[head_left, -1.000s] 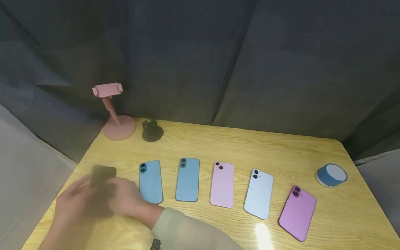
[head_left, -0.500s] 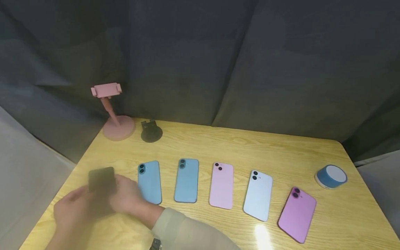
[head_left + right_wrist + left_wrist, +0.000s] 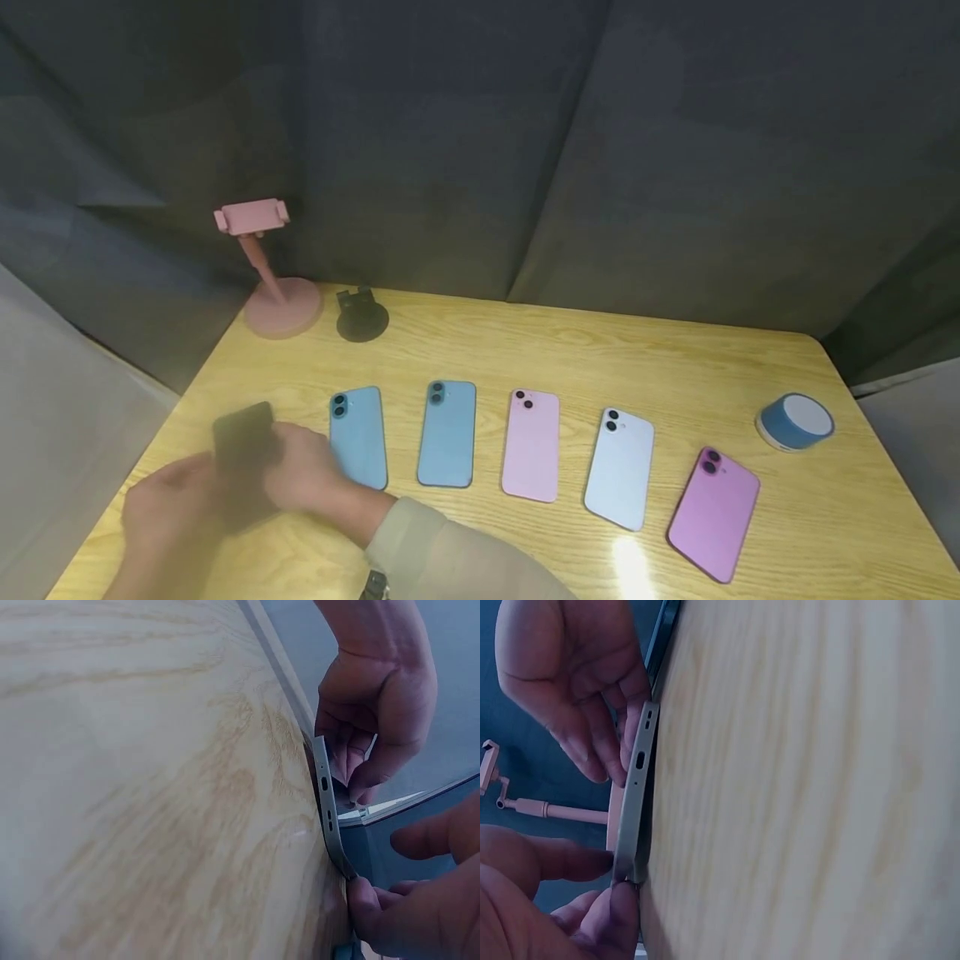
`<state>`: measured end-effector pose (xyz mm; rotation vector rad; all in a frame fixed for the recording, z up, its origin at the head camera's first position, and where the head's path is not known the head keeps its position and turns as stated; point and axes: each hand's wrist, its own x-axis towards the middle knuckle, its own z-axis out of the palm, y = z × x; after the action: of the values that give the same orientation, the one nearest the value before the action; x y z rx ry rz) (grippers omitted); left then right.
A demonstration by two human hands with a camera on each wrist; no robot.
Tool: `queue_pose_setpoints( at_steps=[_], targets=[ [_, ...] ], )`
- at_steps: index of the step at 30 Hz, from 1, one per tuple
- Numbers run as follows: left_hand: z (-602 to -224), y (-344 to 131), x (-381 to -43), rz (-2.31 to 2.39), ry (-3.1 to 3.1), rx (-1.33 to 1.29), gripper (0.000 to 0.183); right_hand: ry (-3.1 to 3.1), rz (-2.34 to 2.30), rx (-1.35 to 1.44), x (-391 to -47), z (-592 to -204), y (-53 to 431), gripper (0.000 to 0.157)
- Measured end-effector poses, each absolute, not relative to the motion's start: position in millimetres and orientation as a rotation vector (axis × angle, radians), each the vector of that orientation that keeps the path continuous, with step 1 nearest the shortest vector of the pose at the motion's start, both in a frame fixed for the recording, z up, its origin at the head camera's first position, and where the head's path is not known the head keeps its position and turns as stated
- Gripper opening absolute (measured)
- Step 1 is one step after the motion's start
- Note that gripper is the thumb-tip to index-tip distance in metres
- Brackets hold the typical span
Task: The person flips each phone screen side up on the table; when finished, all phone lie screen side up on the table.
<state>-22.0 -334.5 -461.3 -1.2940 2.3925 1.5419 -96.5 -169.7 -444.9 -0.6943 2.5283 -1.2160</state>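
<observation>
A dark-looking smartphone (image 3: 243,442) lies between my two hands at the left of the table in the head view. Its pale end edge (image 3: 636,769), with a port and small slots, shows in the left wrist view. My left hand (image 3: 168,504) pinches the phone's left lower corner between thumb and finger. On the opposite side, my right hand (image 3: 303,471) holds the other edge; its fingertips (image 3: 364,896) touch the corner in the right wrist view, with the thumb raised. The phone sits close to the tabletop, slightly tilted. Haze blurs the fingers in the head view.
Right of the hands lie two blue phones (image 3: 358,437) (image 3: 447,433), a pink phone (image 3: 531,450), a white phone (image 3: 619,467) and a magenta phone (image 3: 714,517). A pink phone stand (image 3: 283,308), black holder (image 3: 362,317) and blue speaker (image 3: 797,422) stand farther back.
My left hand has slid a little down the phone's left side, toward its near end. The phone has turned slightly counterclockwise. The right hand stays at the right edge.
</observation>
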Motion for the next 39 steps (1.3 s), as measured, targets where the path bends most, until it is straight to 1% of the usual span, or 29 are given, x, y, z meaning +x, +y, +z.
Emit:
queue_pose_setpoints(
  at_steps=[5,10,12,13,16,19,23,24,26,28,29,32,36,39],
  targets=[
    [-461,-341,-18,1.613,2.354,-1.291,0.075,2.488,-1.244,-0.715,-95,-445,-171,0.013],
    [-460,-343,-16,1.595,2.36,-1.254,0.075,2.496,-1.232,-0.743,-96,-447,-171,0.006],
    [-461,-343,-17,1.597,2.359,-1.255,0.078,2.495,-1.232,-0.738,-97,-447,-171,0.007],
    [-462,-343,-18,1.566,2.397,-1.249,0.076,2.497,-1.228,-0.743,-97,-447,-170,0.008],
    [-464,-343,-21,1.454,2.523,-1.208,0.072,2.482,-1.241,-0.733,-97,-446,-166,0.016],
    [-462,-339,-23,1.333,2.676,-1.151,0.064,2.463,-1.275,-0.691,-96,-441,-155,0.034],
    [-451,-320,-25,1.363,2.734,-1.092,0.067,2.419,-1.336,-0.666,-94,-434,-133,0.053],
    [-448,-315,-26,1.366,2.747,-1.072,0.069,2.418,-1.335,-0.69,-94,-433,-128,0.054],
    [-441,-302,-28,1.327,2.817,-0.979,0.068,2.434,-1.315,-0.738,-95,-430,-117,0.054],
    [-438,-292,-30,1.277,2.892,-0.831,0.063,2.478,-1.264,-0.775,-97,-428,-105,0.056],
    [-437,-289,-32,1.251,2.925,-0.753,0.061,2.497,-1.246,-0.775,-98,-428,-100,0.056],
    [-443,-283,-38,1.197,2.968,-0.572,0.062,2.535,-1.206,-0.722,-102,-428,-85,0.056],
    [-461,-277,-48,1.146,2.981,-0.48,0.07,2.574,-1.162,-0.643,-104,-432,-68,0.06],
    [-463,-265,-56,1.103,2.949,-0.422,0.073,2.613,-1.13,-0.643,-105,-435,-60,0.064]
  ],
)
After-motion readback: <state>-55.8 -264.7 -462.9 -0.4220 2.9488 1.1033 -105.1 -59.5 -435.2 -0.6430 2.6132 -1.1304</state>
